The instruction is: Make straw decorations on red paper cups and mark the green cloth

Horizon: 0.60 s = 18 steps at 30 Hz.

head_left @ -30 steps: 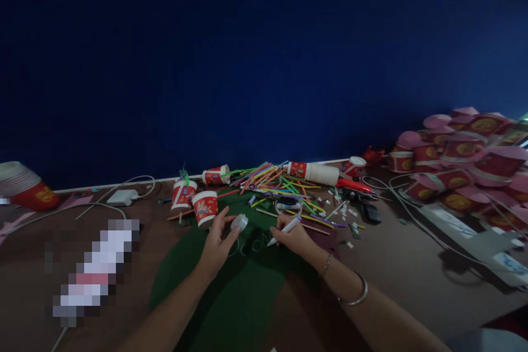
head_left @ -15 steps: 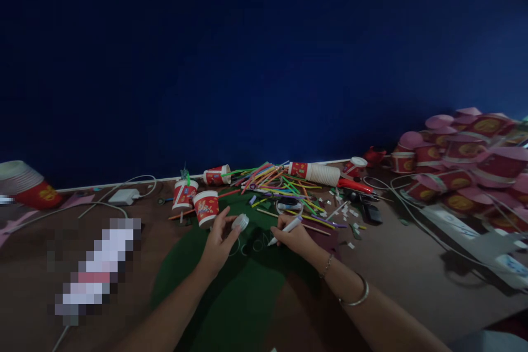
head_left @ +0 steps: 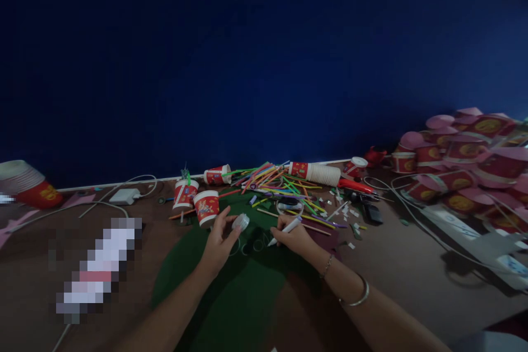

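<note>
A small clear round cap (head_left: 241,222) is pinched between the thumb and fingers of my left hand (head_left: 220,242), above a dark green sheet (head_left: 231,297). My right hand (head_left: 295,235) grips a white marker (head_left: 292,225), its tip pointing down and left at the sheet. Several pale round outlines (head_left: 258,245) show on the green between my hands. Just behind my left hand a red paper cup (head_left: 206,208) stands slightly tilted, with another red cup (head_left: 185,194) beside it.
Colored sticks (head_left: 280,181) lie heaped behind my hands, beside a lying stack of cups (head_left: 315,173). Red scissors or pliers (head_left: 357,185) and white scraps lie to the right. Pink-topped cups (head_left: 466,148) pile up at far right, near a power strip (head_left: 454,223).
</note>
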Available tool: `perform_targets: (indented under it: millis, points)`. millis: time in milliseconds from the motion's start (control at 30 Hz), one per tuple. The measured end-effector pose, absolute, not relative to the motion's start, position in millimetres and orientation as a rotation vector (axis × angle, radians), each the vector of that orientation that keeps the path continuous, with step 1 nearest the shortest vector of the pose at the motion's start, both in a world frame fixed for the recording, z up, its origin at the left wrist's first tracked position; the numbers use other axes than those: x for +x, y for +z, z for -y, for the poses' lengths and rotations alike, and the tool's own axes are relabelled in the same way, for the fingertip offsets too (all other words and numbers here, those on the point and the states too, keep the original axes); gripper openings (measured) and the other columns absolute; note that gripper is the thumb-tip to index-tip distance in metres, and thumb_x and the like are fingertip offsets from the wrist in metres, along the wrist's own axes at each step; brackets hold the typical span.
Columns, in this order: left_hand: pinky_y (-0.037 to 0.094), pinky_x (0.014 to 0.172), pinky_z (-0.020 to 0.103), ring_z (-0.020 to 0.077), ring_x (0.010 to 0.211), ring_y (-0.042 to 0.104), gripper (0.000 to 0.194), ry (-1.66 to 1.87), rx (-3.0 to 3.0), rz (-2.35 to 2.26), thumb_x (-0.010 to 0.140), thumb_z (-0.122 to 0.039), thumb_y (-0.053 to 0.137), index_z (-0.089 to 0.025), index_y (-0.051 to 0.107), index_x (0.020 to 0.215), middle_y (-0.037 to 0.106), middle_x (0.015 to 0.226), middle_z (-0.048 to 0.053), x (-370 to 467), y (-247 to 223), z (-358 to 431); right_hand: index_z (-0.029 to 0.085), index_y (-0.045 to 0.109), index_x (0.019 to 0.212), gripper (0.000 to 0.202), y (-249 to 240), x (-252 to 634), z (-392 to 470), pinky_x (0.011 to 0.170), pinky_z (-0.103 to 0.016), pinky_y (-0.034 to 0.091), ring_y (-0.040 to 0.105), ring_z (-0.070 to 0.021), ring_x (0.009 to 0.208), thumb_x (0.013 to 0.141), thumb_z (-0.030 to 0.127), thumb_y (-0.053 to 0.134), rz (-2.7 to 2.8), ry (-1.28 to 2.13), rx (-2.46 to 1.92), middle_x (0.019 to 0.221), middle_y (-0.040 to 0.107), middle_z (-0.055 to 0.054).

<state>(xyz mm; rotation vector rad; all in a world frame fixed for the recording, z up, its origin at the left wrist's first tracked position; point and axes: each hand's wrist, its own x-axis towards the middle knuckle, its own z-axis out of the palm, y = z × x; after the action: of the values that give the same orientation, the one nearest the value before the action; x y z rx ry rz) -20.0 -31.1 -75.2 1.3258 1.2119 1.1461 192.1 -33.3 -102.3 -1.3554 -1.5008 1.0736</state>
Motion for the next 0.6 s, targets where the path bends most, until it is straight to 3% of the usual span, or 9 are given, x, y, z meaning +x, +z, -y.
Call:
perform_targets:
  millis: [600]
  points:
    - [0.047,0.087,0.039,0.0258,0.105,0.059,0.068,1.158,1.355,-1.194,0.071,-0.045,0.065,-0.02,0.041,0.129,0.062,0.113,0.01,-20.2,-77.8,29.8,0.022,0.041,0.058,0.023,-104.4,192.2,32.5,0.041,-0.019,0.034,0.051,-0.0105,0.042,0.072,0.029,0.058,1.535,1.015,-1.37,0.044,0.054,0.005]
